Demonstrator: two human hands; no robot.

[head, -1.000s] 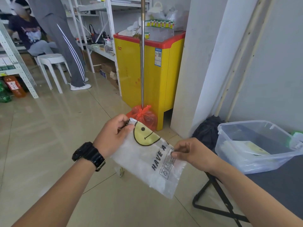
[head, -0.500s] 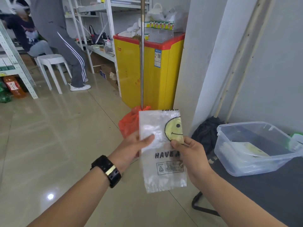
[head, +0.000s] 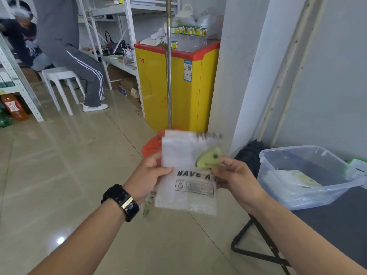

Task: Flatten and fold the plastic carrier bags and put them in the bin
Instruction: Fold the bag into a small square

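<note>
Left hand (head: 147, 176) & right hand (head: 236, 177) fingers pinch the bag (head: 186, 193), ctr frame. Top edge blurred, print partly hidden behind right thumb; bin (head: 294, 148) cut off at right.

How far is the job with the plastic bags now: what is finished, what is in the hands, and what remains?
Done: at least one folded bag lies in the clear bin. In hand: the left hand and right hand pinch a flattened smiley bag in the air beside the bin, its top apparently folded down, though blurred. Left: finish this fold and put it in the bin.
</note>
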